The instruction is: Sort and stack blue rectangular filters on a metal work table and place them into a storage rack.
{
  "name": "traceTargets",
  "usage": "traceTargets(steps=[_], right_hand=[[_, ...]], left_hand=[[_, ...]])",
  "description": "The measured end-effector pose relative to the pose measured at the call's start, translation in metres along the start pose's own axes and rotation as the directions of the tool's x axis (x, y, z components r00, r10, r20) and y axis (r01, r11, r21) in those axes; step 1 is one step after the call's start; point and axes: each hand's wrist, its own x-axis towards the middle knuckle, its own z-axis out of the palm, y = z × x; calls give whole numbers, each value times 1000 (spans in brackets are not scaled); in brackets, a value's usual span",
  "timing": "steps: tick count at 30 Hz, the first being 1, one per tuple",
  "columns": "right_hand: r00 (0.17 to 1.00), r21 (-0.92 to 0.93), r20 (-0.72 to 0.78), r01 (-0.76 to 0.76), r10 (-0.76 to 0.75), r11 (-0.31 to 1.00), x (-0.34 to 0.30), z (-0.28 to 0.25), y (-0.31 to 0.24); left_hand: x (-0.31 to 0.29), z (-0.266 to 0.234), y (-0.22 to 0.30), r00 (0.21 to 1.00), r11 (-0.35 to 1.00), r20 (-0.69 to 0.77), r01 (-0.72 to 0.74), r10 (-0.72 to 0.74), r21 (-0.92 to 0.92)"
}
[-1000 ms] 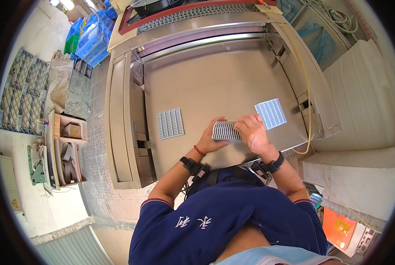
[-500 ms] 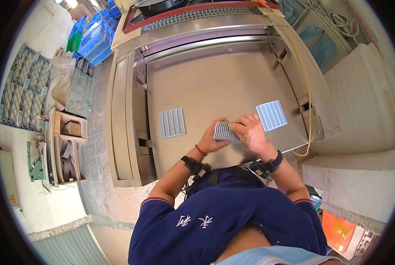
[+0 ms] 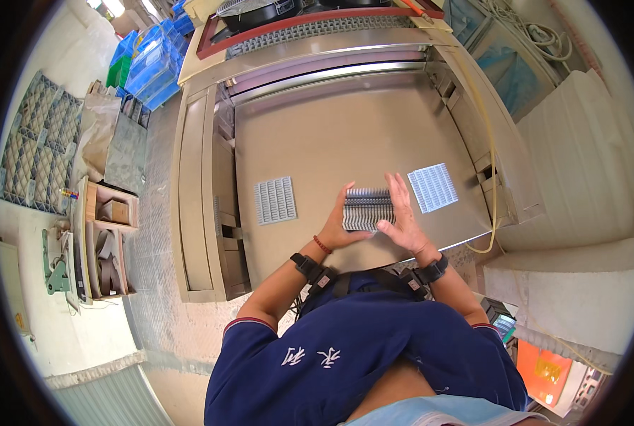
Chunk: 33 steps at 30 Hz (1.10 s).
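A ridged grey stack of slotted plates point(image 3: 368, 210) is held above the front middle of the metal worktop. My left hand point(image 3: 337, 226) grips its left side, thumb along the near edge. Against its right side lies my right hand point(image 3: 406, 228), fingers stretched forward and the thumb at the near right corner. A flat grey slotted plate point(image 3: 275, 200) lies on the worktop to the left. Another slotted plate point(image 3: 433, 188), shining in the light, lies to the right, just beyond my right hand.
The steel worktop point(image 3: 317, 135) is framed by raised metal sides. A yellow hose point(image 3: 495, 177) hangs along the right side. Black fans point(image 3: 260, 13) sit beyond the far edge. Blue bins point(image 3: 153, 67) and a wooden shelf point(image 3: 111, 238) stand to the left.
My right fingers have come off the top of the stack and straightened along its right side. The stack has turned, showing more of its ridged face. Both plates stay put.
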Motion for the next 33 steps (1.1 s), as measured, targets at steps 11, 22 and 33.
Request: traceTargets(steps=[11,22,33], right_hand=[[984,634,38,-160,177,757,-12,9,14],[997,637,74,-64,22,768,-21,6,59],[869,666,445,-482,215,569,-15,-12,16]], left_hand=[[-2,6,-20,996,999,-92,-10,14,42],[0,1,-7,992,988,-64,115,-109,103],[10,-13,25,930,901,126,367,-346,-232]])
